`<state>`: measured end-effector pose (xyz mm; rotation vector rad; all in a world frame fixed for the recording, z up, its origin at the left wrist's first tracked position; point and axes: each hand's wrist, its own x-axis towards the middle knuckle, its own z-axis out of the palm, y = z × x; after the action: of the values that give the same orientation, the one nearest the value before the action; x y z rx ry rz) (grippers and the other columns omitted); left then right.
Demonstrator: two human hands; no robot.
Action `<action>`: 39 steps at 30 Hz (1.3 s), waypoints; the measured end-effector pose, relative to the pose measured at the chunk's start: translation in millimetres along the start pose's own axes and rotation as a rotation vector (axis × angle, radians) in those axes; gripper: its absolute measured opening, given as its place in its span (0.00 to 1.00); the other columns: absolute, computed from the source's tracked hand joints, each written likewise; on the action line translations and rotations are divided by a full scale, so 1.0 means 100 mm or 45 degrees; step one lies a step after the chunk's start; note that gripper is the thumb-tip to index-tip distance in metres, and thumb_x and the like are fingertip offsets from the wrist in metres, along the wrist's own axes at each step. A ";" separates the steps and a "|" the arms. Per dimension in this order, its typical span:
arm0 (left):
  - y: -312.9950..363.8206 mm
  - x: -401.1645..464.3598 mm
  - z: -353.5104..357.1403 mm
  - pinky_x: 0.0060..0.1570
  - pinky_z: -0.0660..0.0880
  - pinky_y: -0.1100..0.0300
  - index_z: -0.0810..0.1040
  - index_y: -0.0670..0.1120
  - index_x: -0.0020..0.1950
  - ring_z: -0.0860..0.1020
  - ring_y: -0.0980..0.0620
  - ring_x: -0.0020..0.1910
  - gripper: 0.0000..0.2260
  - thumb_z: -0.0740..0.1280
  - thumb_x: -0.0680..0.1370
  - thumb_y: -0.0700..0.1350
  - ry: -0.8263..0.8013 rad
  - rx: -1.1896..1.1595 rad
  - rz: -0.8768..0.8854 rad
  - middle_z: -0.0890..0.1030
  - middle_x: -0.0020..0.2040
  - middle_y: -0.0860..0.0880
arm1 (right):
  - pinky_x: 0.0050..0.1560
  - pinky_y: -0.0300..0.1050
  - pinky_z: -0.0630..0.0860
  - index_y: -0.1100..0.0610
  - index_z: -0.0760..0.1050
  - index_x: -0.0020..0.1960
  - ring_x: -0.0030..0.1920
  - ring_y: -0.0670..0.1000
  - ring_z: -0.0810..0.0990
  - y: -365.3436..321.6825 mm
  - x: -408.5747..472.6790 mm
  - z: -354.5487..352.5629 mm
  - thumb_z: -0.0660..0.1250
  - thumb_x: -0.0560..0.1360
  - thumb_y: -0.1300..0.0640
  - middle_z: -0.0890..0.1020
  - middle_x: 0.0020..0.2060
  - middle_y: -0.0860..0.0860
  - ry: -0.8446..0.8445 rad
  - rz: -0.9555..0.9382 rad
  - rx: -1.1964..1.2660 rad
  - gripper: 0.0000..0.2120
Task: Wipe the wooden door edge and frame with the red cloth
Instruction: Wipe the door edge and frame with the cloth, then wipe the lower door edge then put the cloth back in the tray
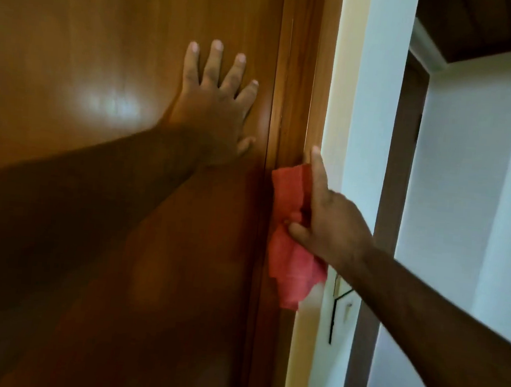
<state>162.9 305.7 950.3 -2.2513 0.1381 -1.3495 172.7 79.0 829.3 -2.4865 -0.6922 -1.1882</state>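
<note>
The left hand [212,111] lies flat on the wooden door [105,54], in the upper middle of the view. Its fingers [214,61] are spread apart and point upward, and they hold nothing. The thumb rests near the right edge of the door. The left arm comes from the lower left and is dark and blurred.

The right hand [329,222] is to the right of the door, at the door frame [298,88]. It holds the red cloth [288,227]. The thumb and the bent fingers are clamped on the middle of the cloth, and the index finger is stretched upward along the frame, its tip touching the wood. The upper part of the cloth is pressed against the frame, just below the left thumb and to the right of the door edge. The lower part of the cloth hangs down loose under the hand.

To the right of the frame stands a pale wall [362,110]. On this wall, below the right hand, there is a light switch [341,307], partly hidden by the right forearm. Farther to the right, an opening shows another room with white walls and a dark wooden ceiling [489,25].
</note>
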 end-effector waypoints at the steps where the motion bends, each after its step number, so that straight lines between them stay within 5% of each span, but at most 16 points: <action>1: 0.10 -0.10 0.02 0.73 0.46 0.28 0.54 0.48 0.80 0.50 0.32 0.79 0.39 0.55 0.75 0.69 -0.027 -0.092 0.032 0.54 0.82 0.39 | 0.40 0.48 0.80 0.44 0.32 0.78 0.34 0.53 0.80 -0.01 0.04 -0.04 0.73 0.70 0.48 0.83 0.46 0.56 -0.033 0.002 -0.033 0.55; 5: 0.69 -0.85 0.22 0.77 0.47 0.37 0.60 0.48 0.78 0.61 0.42 0.78 0.30 0.57 0.79 0.59 -0.100 -0.785 0.162 0.67 0.78 0.45 | 0.44 0.47 0.77 0.46 0.59 0.71 0.43 0.58 0.82 -0.04 -0.02 -0.11 0.70 0.69 0.43 0.82 0.49 0.54 -0.229 0.035 -0.189 0.35; 8: 1.12 -1.53 0.43 0.67 0.70 0.50 0.67 0.51 0.74 0.76 0.51 0.67 0.29 0.58 0.76 0.63 -0.204 -1.432 0.025 0.78 0.68 0.51 | 0.41 0.48 0.80 0.47 0.65 0.63 0.42 0.54 0.81 -0.02 -0.34 -0.09 0.71 0.66 0.42 0.81 0.45 0.50 -0.307 0.275 -0.066 0.29; 12: 1.87 -2.17 0.58 0.55 0.77 0.59 0.71 0.54 0.70 0.80 0.56 0.59 0.38 0.67 0.66 0.71 -0.729 -2.102 -0.150 0.79 0.61 0.55 | 0.33 0.41 0.79 0.49 0.71 0.58 0.40 0.46 0.81 0.11 -0.98 -0.02 0.75 0.66 0.44 0.80 0.42 0.45 -0.287 0.649 0.166 0.24; 15: 2.50 -2.49 0.67 0.49 0.82 0.57 0.77 0.47 0.61 0.83 0.54 0.49 0.27 0.74 0.67 0.59 -1.042 -2.450 -0.186 0.84 0.53 0.51 | 0.29 0.44 0.82 0.52 0.72 0.54 0.42 0.48 0.82 0.30 -1.62 0.05 0.77 0.66 0.49 0.79 0.44 0.48 -0.295 1.016 0.352 0.22; 19: 3.24 -2.87 0.77 0.33 0.74 0.64 0.82 0.49 0.41 0.79 0.61 0.32 0.06 0.71 0.69 0.49 -1.346 -2.665 -0.174 0.82 0.33 0.56 | 0.35 0.46 0.83 0.54 0.76 0.55 0.43 0.52 0.87 0.72 -2.66 0.00 0.80 0.64 0.46 0.85 0.48 0.53 -0.425 1.483 0.648 0.25; 22: 3.76 -3.22 0.83 0.30 0.75 0.64 0.85 0.49 0.41 0.82 0.55 0.31 0.03 0.71 0.71 0.46 -1.834 -2.865 -0.362 0.85 0.34 0.52 | 0.41 0.43 0.82 0.48 0.80 0.54 0.45 0.49 0.86 1.00 -3.55 -0.07 0.79 0.61 0.42 0.87 0.49 0.50 -0.638 1.704 0.868 0.24; 26: 4.51 -3.89 0.88 0.51 0.76 0.55 0.84 0.45 0.50 0.83 0.46 0.45 0.07 0.69 0.75 0.45 -2.417 -2.848 -0.736 0.85 0.46 0.44 | 0.41 0.43 0.73 0.48 0.77 0.58 0.41 0.49 0.77 1.34 -4.86 0.07 0.77 0.67 0.47 0.82 0.42 0.47 -0.829 1.995 0.879 0.22; 29: 5.02 -4.52 0.84 0.45 0.78 0.57 0.82 0.44 0.47 0.83 0.49 0.39 0.07 0.68 0.75 0.46 -2.778 -2.673 -0.927 0.84 0.41 0.46 | 0.47 0.46 0.75 0.49 0.78 0.57 0.48 0.53 0.79 1.43 -5.73 0.34 0.75 0.71 0.51 0.83 0.50 0.52 -0.810 2.200 0.932 0.16; 32: 5.37 -5.14 0.85 0.39 0.80 0.59 0.84 0.46 0.44 0.83 0.49 0.36 0.10 0.69 0.72 0.51 -2.955 -2.425 -1.175 0.85 0.37 0.47 | 0.57 0.55 0.79 0.61 0.76 0.61 0.53 0.61 0.83 1.33 -6.43 0.63 0.75 0.67 0.56 0.84 0.54 0.61 -0.649 2.355 1.161 0.24; 34: 5.58 -5.59 0.93 0.48 0.80 0.54 0.82 0.46 0.58 0.84 0.46 0.46 0.18 0.70 0.74 0.54 -3.005 -2.313 -1.267 0.86 0.48 0.45 | 0.54 0.58 0.78 0.68 0.73 0.63 0.50 0.64 0.81 1.24 -6.90 0.86 0.72 0.68 0.65 0.81 0.53 0.66 -0.451 2.532 1.260 0.24; 36: 5.74 -6.00 1.03 0.51 0.81 0.50 0.78 0.45 0.65 0.83 0.44 0.52 0.23 0.70 0.73 0.54 -3.071 -2.211 -1.287 0.85 0.55 0.43 | 0.45 0.57 0.78 0.66 0.74 0.61 0.45 0.63 0.81 1.12 -7.36 1.10 0.71 0.67 0.70 0.80 0.51 0.66 -0.266 2.684 1.261 0.22; 39: 6.05 -6.61 1.19 0.44 0.84 0.50 0.81 0.44 0.58 0.85 0.44 0.47 0.12 0.72 0.74 0.41 -3.025 -2.015 -1.115 0.84 0.54 0.40 | 0.48 0.62 0.82 0.57 0.71 0.65 0.50 0.62 0.84 1.01 -8.02 1.49 0.73 0.70 0.68 0.81 0.55 0.60 -0.255 2.857 1.186 0.26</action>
<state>34.0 47.8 93.5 1.4543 0.4245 -1.3676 -111.5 -172.7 100.2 -1.0795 1.1240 0.3112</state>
